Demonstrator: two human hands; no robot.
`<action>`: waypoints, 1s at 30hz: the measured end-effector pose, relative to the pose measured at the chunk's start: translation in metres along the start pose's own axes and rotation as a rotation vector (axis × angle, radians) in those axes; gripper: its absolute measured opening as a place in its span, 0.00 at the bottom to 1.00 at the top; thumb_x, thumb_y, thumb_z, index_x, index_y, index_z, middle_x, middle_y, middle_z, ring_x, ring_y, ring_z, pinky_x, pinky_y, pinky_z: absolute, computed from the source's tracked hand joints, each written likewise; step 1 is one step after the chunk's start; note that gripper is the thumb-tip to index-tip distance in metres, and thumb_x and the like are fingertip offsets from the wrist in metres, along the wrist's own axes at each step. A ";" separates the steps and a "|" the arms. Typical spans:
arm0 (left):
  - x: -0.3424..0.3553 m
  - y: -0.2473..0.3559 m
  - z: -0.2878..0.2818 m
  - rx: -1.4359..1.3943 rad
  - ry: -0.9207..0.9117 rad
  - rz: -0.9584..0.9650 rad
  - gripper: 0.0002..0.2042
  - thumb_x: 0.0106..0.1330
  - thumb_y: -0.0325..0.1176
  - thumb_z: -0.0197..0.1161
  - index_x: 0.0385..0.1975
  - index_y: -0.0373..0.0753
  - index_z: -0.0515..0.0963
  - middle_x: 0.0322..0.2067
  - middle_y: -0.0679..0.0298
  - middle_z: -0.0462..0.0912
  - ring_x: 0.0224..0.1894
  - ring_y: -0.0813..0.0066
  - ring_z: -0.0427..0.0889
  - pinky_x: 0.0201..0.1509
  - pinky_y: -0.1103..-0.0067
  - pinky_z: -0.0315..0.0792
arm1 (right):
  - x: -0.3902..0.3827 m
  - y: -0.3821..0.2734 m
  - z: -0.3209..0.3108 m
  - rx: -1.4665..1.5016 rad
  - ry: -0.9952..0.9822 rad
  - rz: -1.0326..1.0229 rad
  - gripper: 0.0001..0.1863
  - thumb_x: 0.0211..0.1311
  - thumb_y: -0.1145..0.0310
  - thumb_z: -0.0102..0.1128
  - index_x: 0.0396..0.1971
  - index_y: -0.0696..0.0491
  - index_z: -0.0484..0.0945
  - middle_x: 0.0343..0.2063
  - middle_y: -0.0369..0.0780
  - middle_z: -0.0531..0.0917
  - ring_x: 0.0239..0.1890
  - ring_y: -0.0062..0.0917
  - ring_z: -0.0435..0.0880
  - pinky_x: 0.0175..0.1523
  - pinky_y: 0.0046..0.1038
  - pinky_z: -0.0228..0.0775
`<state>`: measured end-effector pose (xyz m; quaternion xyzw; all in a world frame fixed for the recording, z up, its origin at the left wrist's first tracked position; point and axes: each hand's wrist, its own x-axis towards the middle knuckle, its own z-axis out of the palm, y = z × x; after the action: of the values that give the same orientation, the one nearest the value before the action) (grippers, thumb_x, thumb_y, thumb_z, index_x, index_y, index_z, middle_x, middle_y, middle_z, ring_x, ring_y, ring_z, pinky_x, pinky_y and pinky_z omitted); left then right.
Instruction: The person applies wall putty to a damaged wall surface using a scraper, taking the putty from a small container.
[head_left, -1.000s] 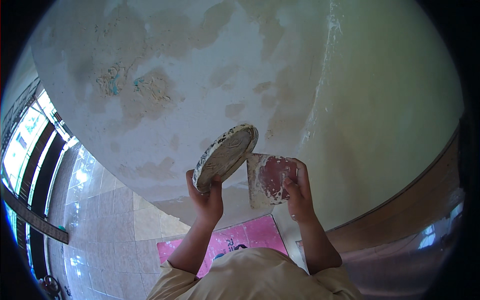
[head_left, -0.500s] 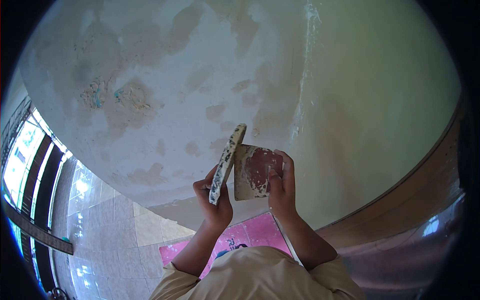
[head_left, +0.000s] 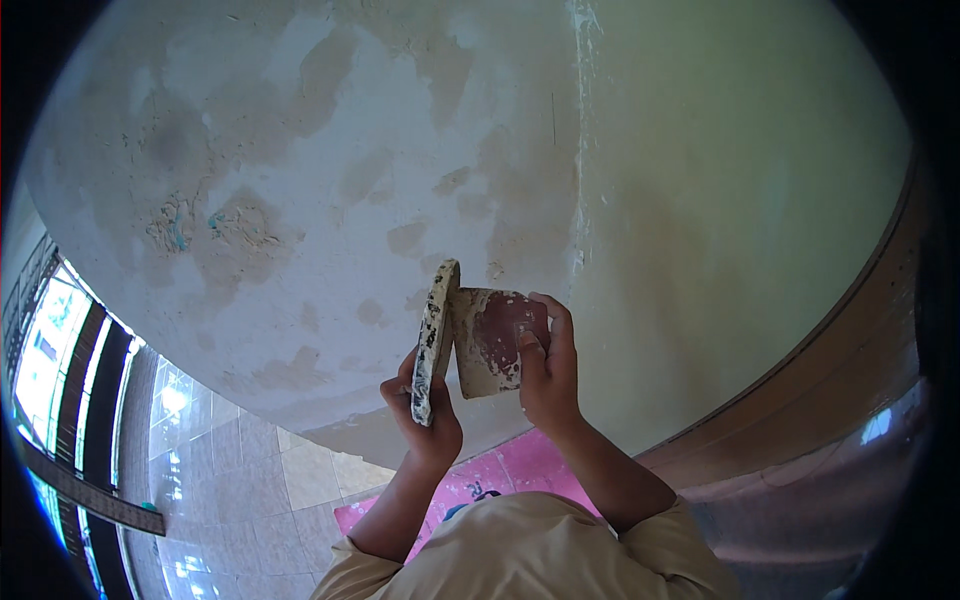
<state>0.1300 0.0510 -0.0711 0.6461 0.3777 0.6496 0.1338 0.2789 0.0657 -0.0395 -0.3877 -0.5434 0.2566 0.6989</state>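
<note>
My left hand (head_left: 432, 428) is closed round a flat hand board (head_left: 434, 345), held nearly edge-on, its rim crusted with pale and dark dried putty. In my right hand (head_left: 550, 375) is a flat, squarish putty spreader (head_left: 490, 340), reddish-brown with beige filler smeared on its left part. My right thumb presses on its face. The spreader's left edge meets or nearly meets the board; whether they touch along their length I cannot tell. Both tools are in front of a patched wall (head_left: 350, 250), whitish with beige damp-looking patches. The board's broad left face is hidden.
A rough white vertical line (head_left: 580, 150) divides the patched wall from a smooth greenish wall (head_left: 740, 200). Rough filler lumps (head_left: 240, 225) stand out at the left. Below are a pink mat or board (head_left: 490, 470), a tiled floor (head_left: 235, 470), and a brown wooden edge (head_left: 800, 380).
Both hands and tools have shifted slightly left in view, and the wall has shifted left too. The hand board is now more upright, with the spreader still beside it.
</note>
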 end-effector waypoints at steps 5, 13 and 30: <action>-0.002 -0.002 -0.001 0.039 0.021 -0.034 0.09 0.68 0.18 0.45 0.42 0.34 0.54 0.56 0.41 0.67 0.56 0.65 0.69 0.60 0.71 0.59 | 0.002 0.000 -0.001 -0.009 -0.010 -0.007 0.20 0.65 0.77 0.42 0.57 0.56 0.61 0.31 0.45 0.80 0.30 0.23 0.79 0.36 0.26 0.71; -0.004 -0.008 -0.004 0.000 0.016 0.003 0.10 0.68 0.19 0.46 0.44 0.34 0.53 0.54 0.41 0.69 0.55 0.65 0.70 0.59 0.71 0.60 | 0.002 -0.004 -0.005 -0.054 -0.043 -0.034 0.20 0.65 0.76 0.44 0.57 0.57 0.61 0.27 0.43 0.79 0.24 0.21 0.76 0.31 0.24 0.68; -0.009 -0.039 -0.080 -0.182 0.077 -0.387 0.19 0.66 0.23 0.51 0.56 0.34 0.58 0.51 0.54 0.70 0.52 0.67 0.72 0.53 0.73 0.70 | 0.002 -0.009 0.025 0.128 -0.243 -0.073 0.21 0.69 0.69 0.47 0.60 0.58 0.61 0.24 0.33 0.74 0.23 0.12 0.68 0.29 0.18 0.62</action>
<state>0.0433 0.0461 -0.0939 0.5215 0.4393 0.6675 0.2991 0.2552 0.0683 -0.0281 -0.2884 -0.6204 0.3103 0.6601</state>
